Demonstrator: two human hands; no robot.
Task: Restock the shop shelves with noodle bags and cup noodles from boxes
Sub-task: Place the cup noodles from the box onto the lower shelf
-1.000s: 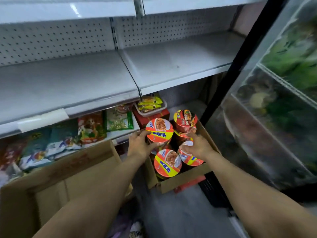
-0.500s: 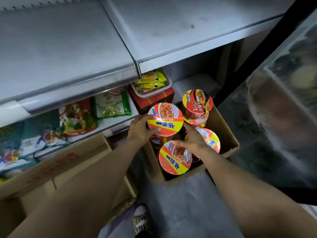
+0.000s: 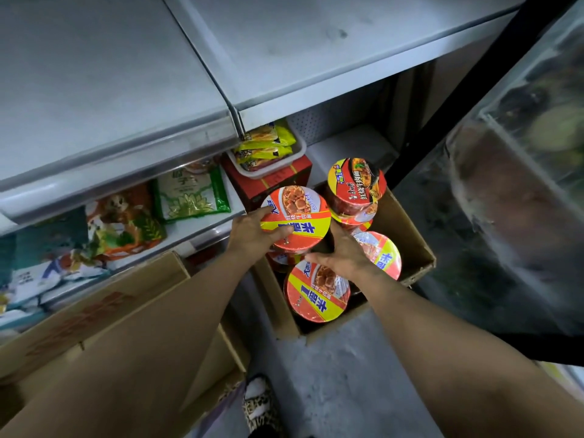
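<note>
shop, grocery aisle. evidence: tiered white metal shelving (image 3: 126,90) with a clear strip on its front edge, 10 to 12 o'clock. printed food bags (image 3: 189,197) laid out on the lower shelf, 9 o'clock. open cardboard carton (image 3: 407,229) on the floor, centre, holding matching cup noodles (image 3: 316,298). second carton (image 3: 104,314), 8 o'clock. glass-fronted chiller (image 3: 521,184), contents blurred, 2 to 3 o'clock.

Cardboard box (image 3: 410,248) is sitting on the floor (image 3: 331,374), centre. Inside it:
- cup-noodle stack (image 3: 357,184) standing at 12 o'clock
- right cup (image 3: 384,254) sitting at 3
- near cup (image 3: 317,294) at 6
- raised cup (image 3: 295,221) at 10, above the rest

Second box (image 3: 126,311) is lying at 8 o'clock of it. Noodle bags (image 3: 126,216) are lying on the lower shelf (image 3: 196,229) at 10. Packet tray (image 3: 297,153) is sitting on a carton (image 3: 271,181) at 11.
</note>
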